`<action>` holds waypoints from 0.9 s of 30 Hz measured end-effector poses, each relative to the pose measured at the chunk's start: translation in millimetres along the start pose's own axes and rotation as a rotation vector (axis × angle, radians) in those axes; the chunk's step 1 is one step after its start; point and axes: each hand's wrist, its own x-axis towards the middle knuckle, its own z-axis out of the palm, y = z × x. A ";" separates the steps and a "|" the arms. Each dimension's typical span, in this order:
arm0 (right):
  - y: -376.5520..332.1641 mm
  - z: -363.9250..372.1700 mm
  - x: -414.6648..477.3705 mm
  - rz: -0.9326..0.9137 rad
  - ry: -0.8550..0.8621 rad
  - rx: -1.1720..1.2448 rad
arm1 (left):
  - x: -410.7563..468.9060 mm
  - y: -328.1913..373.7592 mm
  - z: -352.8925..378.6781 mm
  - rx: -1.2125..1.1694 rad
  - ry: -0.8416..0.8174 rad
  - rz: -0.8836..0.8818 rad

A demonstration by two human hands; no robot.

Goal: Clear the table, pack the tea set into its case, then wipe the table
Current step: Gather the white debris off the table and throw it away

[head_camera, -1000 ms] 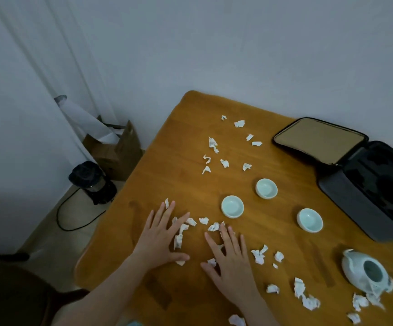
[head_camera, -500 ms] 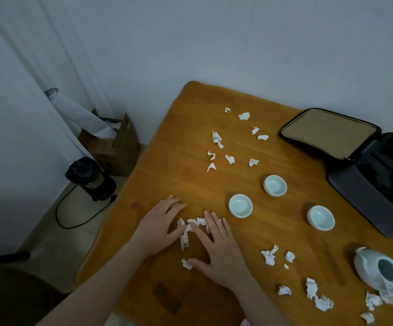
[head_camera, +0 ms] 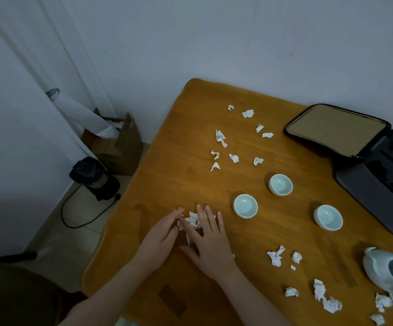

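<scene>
On the wooden table (head_camera: 172, 184), my left hand (head_camera: 160, 238) and my right hand (head_camera: 210, 241) lie close together with straight fingers. Between them they press a small heap of white paper scraps (head_camera: 192, 220). Three pale celadon cups stand to the right: one (head_camera: 245, 205) near my fingers, one (head_camera: 280, 184) behind it, one (head_camera: 328, 217) farther right. A celadon teapot (head_camera: 388, 271) without a lid sits at the right edge. The dark case (head_camera: 369, 191) lies open at the back right, its tan lid (head_camera: 336, 128) flat.
More paper scraps lie scattered at the back (head_camera: 235, 142) and at the front right (head_camera: 308, 285). Beside the table on the floor stand a black bin with a bag (head_camera: 92, 177), a cable and a cardboard box (head_camera: 117, 142). A white wall runs behind.
Both hands have slid toward each other, sweeping the loose scraps near them into one heap. The view has shifted left and down a little.
</scene>
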 end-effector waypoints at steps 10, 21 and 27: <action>2.3 2.7 11.5 -0.067 0.006 0.043 | -1.2 26.2 9.3 -0.352 0.016 -0.136; 10.3 -2.8 35.8 -0.227 0.296 -0.055 | 1.4 12.4 1.6 -0.252 0.194 -0.195; 22.6 -1.1 44.8 -0.270 0.292 -0.092 | -1.5 11.8 0.9 -0.194 0.218 -0.166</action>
